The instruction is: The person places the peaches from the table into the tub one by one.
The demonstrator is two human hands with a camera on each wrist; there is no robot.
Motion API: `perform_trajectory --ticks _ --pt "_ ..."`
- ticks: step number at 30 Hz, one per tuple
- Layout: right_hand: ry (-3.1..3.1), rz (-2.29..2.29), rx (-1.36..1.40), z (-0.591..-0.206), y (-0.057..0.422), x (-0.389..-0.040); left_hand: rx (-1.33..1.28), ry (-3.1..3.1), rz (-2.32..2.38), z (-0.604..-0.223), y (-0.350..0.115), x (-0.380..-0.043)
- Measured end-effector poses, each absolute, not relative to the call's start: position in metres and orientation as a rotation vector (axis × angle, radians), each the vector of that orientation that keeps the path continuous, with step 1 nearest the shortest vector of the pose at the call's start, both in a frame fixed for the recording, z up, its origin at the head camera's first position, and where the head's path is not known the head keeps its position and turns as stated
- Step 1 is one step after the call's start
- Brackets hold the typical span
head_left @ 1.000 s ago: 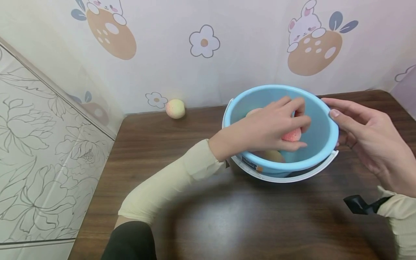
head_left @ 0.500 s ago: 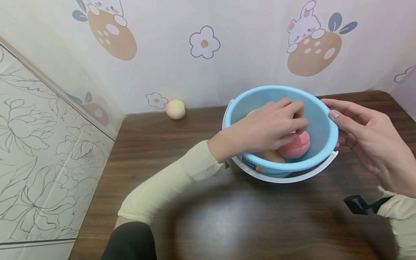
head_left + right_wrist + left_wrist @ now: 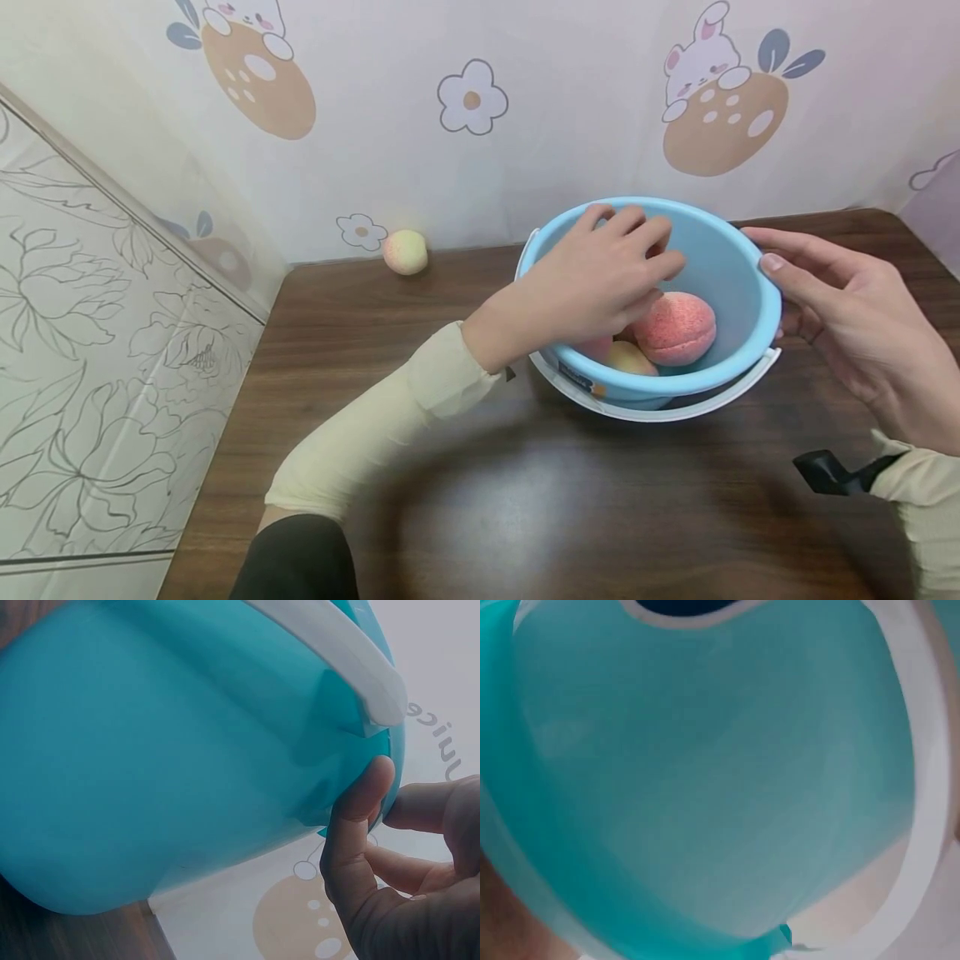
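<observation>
A light blue bucket [image 3: 731,267] with a white handle [image 3: 660,414] stands on the table, holding several peaches. My left hand [image 3: 592,275] is inside its opening, over the fruit, with fingers loosely bent and nothing seen in them. A pink peach [image 3: 678,327] lies right beside that hand, with a yellowish one [image 3: 630,358] below; part of the contents is hidden under the hand. At the right side my right hand [image 3: 862,317] pinches the bucket's rim between thumb and fingers, as the right wrist view confirms. Bucket wall [image 3: 720,765] fills most of the left wrist view.
One pale yellow-pink peach [image 3: 406,252] sits on the dark wooden table [image 3: 450,467] at the back, close to the wall. A patterned wall covering [image 3: 562,100] rises behind, and a flower-drawn panel [image 3: 90,400] borders the left side.
My left hand has let go of the pink peach, which now rests in the bucket, and has drawn a little to the left. My right hand stays at the rim.
</observation>
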State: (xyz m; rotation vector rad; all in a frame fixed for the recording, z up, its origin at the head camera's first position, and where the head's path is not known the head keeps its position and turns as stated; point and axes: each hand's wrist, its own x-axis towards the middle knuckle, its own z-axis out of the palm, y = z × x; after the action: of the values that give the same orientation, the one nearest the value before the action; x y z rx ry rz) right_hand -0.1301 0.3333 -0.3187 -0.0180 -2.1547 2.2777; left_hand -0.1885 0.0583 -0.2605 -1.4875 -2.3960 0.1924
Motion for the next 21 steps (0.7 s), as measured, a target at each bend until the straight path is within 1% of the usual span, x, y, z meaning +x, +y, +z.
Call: perform_trajectory --ticks 4,11,15,21 --pt "-2.152 2.284 -0.029 -0.319 0.333 -0.130 -1.462 -2.401 0.189 -0.260 0.053 -0.191" --pt "-2.151 2.299 -0.046 -0.318 0.333 -0.131 -1.491 -2.436 0.084 -0.258 0.044 -0.196" --pt "-2.141 2.311 -0.057 -0.317 0.333 -0.130 -1.446 -2.488 0.092 -0.255 0.037 -0.197" --pt "-2.135 2.316 -0.062 -0.317 0.333 -0.129 -1.421 -2.484 -0.067 -0.254 0.022 -0.203"
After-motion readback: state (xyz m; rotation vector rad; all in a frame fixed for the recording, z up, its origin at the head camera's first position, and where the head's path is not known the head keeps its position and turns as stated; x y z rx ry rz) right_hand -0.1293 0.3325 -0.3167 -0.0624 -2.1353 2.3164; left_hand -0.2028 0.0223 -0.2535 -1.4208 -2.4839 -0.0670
